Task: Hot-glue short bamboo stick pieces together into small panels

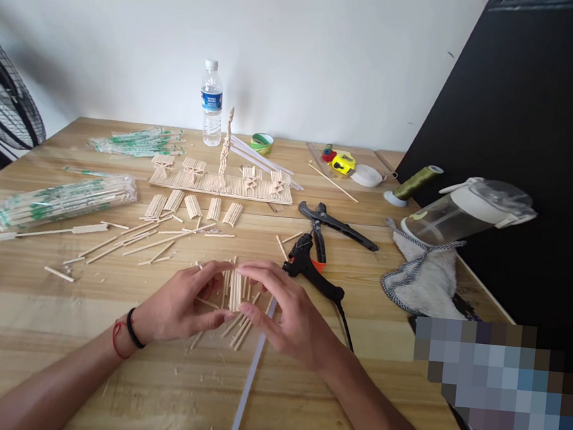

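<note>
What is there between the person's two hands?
In the head view, short wooden sticks are between the left hand and the right hand.

A row of short wooden sticks [236,291], pale and slender, sat side by side at the lower middle of the head view, running lengthwise away from the person, their edges close together; more loose sticks [244,328] of the same pale wood lay slanted just beside its near end
</note>
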Demonstrator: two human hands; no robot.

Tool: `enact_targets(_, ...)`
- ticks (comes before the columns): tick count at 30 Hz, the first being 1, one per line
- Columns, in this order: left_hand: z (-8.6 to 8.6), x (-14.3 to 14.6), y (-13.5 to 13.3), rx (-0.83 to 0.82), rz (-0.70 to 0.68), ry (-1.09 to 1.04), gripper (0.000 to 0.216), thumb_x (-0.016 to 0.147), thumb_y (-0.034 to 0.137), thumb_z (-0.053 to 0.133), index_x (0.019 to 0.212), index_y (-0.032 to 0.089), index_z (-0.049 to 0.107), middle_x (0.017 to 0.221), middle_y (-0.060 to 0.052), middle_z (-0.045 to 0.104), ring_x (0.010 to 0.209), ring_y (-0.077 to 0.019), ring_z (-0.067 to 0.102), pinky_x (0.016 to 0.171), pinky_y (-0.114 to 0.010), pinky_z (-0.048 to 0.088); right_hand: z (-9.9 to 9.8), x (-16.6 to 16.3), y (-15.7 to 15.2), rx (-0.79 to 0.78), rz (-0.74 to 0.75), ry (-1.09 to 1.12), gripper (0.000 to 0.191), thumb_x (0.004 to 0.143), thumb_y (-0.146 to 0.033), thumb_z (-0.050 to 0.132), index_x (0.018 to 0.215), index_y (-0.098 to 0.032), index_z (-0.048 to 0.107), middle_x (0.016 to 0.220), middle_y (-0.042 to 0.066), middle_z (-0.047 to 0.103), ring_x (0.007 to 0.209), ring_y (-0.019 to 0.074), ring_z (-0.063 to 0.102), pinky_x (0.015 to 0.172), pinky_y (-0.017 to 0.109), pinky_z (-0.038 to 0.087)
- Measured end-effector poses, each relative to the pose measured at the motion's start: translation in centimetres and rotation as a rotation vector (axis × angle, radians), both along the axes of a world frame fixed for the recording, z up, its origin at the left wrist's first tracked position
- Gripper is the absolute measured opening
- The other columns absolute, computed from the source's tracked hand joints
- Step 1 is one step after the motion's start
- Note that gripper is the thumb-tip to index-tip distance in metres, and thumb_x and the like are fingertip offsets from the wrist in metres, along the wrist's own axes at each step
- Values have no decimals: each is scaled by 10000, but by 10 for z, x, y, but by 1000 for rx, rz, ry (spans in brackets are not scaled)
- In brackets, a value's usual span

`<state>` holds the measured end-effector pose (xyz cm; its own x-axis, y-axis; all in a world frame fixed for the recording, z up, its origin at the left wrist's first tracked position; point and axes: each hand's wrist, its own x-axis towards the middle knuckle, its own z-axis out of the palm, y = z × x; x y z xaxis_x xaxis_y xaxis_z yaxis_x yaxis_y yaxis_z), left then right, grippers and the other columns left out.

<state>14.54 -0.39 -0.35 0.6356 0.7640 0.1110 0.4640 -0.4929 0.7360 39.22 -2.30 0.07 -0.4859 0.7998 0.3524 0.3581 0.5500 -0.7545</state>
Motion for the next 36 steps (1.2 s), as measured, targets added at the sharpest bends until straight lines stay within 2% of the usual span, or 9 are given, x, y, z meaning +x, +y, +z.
enact_targets(10,1,1,1,10,-7,26,564,974,447,664,1426,163,480,814,15,543,706,-166,500,641,-265,396,1,-1,0,1,4,4,354,1038,-232,614,1389,-268,582,1378,99,661,1319,259,603,1120,461,505)
enact_targets(29,2,2,1,61,-20,51,551,970,476,674,1387,159,507,784,19,567,703,-170,524,645,-266,416,0,-1,1,10,-9,5,299,1047,-204,604,1340,-264,606,1303,91,694,1251,235,647,1078,427,535)
enact_targets(36,4,2,0,42,-25,56,555,972,479,670,1394,159,506,787,15,564,706,-172,516,641,-268,404,1,-1,0,-3,-8,3,284,1053,-219,593,1333,-266,610,1300,97,699,1238,246,651,1064,454,543)
